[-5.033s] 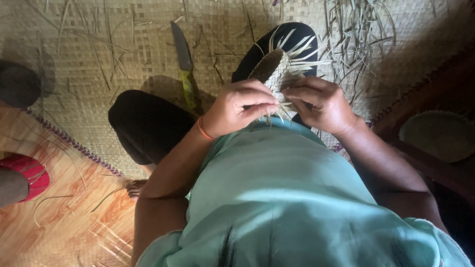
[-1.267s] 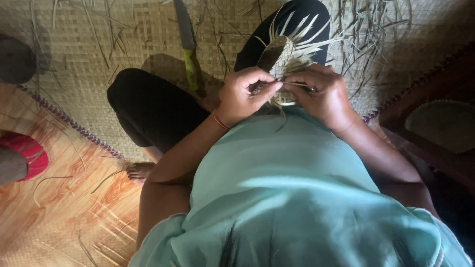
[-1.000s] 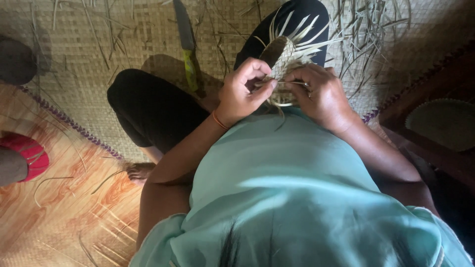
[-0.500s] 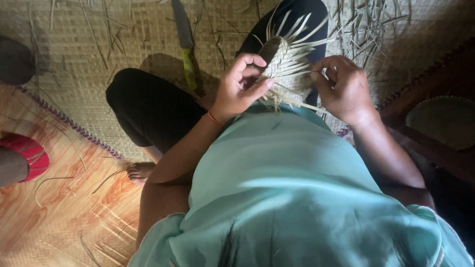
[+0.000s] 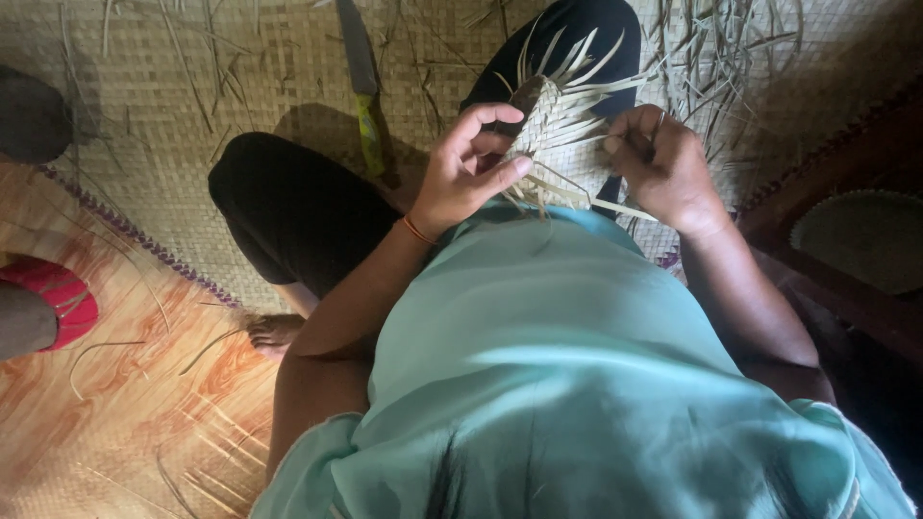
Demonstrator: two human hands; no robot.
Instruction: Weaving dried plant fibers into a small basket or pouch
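Note:
A small half-woven piece of pale dry leaf strips [image 5: 556,130] is held over my lap, loose strip ends fanning out to the right and upward. My left hand [image 5: 463,171] grips its left edge with thumb and fingers, an orange band at the wrist. My right hand [image 5: 661,165] is closed around strips at its right side, pulling one thin strip that runs back across the piece's lower edge. I sit cross-legged in dark trousers and a pale green top.
A knife with a yellow-green handle [image 5: 363,86] lies on the woven mat [image 5: 173,144] beside my left knee. Loose leaf strips [image 5: 731,67] are scattered at the upper right. A red object [image 5: 53,298] sits at the left; a round woven tray [image 5: 865,235] lies on the right.
My hands have drawn apart: the right hand has pulled a strip out to the right, and the left hand's fingers have opened a little while still holding the woven piece.

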